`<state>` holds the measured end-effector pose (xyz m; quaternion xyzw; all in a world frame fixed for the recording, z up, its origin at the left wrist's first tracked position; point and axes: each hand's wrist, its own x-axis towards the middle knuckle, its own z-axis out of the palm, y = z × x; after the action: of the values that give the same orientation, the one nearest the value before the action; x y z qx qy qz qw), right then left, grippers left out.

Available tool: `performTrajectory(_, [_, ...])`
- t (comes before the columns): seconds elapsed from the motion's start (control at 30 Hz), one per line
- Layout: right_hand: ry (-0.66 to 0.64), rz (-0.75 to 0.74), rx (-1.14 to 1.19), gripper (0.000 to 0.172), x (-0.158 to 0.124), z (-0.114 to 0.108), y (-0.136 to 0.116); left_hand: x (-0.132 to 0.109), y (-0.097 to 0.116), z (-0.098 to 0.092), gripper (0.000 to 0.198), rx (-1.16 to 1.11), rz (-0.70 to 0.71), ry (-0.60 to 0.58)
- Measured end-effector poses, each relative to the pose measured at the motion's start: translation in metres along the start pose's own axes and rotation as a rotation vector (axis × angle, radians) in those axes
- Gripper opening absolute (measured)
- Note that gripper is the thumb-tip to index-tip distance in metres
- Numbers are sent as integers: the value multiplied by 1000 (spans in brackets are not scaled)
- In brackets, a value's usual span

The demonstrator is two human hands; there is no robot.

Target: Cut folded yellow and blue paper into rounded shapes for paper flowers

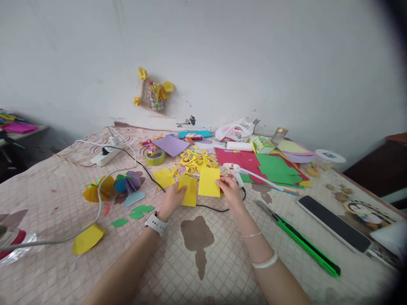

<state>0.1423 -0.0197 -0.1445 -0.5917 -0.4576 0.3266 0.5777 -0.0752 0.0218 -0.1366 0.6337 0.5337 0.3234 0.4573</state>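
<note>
My left hand [173, 199] pinches a small yellow paper piece [190, 192] by its left side. In my right hand [229, 190] is a slightly larger yellow paper rectangle [208, 182], gripped at its right edge and raised a little above the table. The two papers are side by side, with a narrow gap between them. Just behind them lies a pile of yellow paper scraps [195, 160]. More yellow paper [164, 178] rests to the left of the pile. A white glue gun [234, 169] lies behind my right hand, partly hidden by it.
A green utility knife [305, 243] and a phone [333, 223] lie at the right. Red sheets [233, 157] and green sheets [278, 169] are stacked behind. Paper flowers [127, 183], green paper leaves [136, 213] and a power strip [108, 156] occupy the left, with cables running across the table.
</note>
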Motion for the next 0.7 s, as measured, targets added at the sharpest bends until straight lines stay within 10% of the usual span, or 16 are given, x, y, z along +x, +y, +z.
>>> performTrajectory(0.33, [121, -283, -220, 17, 99, 37, -70, -19, 18, -7, 29, 341, 54, 48])
performTrajectory(0.53, [34, -221, -166, 20, 77, 39, -65, -21, 27, -12, 37, 72, 192, 228])
performTrajectory(0.7, [-139, -126, -13, 26, 29, 29, -67, -18, 35, -9, 54, -322, 202, 138])
